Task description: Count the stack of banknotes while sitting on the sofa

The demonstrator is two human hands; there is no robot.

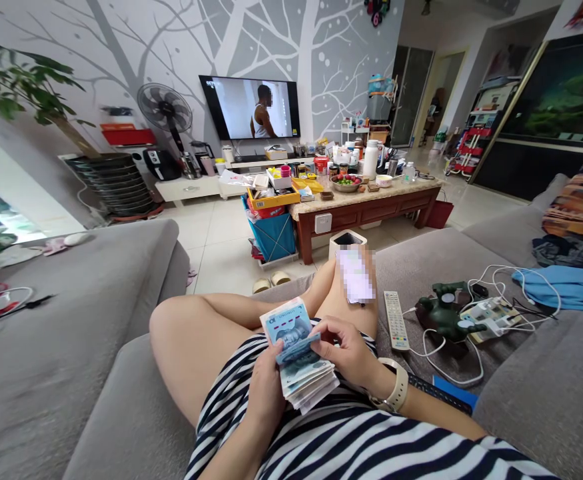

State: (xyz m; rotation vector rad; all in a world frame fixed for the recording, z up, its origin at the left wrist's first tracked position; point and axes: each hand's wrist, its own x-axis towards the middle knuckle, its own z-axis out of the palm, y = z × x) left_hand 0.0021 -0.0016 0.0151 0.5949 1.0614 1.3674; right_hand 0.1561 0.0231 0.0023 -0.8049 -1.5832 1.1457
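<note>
Stack of banknotes (301, 360) sits over the lap on the grey sofa (521, 400), fanned and loose at the lower edge. Risk: bottom notes slide out, since nothing squares that edge. Left hand (266, 393) is curled under the stack, gripping it. Right hand (346, 350) pinches the top note, thumb on it, other fingers half curled.

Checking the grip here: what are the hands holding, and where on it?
A thick stack of paper banknotes: left hand cradles its lower-left edge, right hand pinches the top note's right end.
</note>
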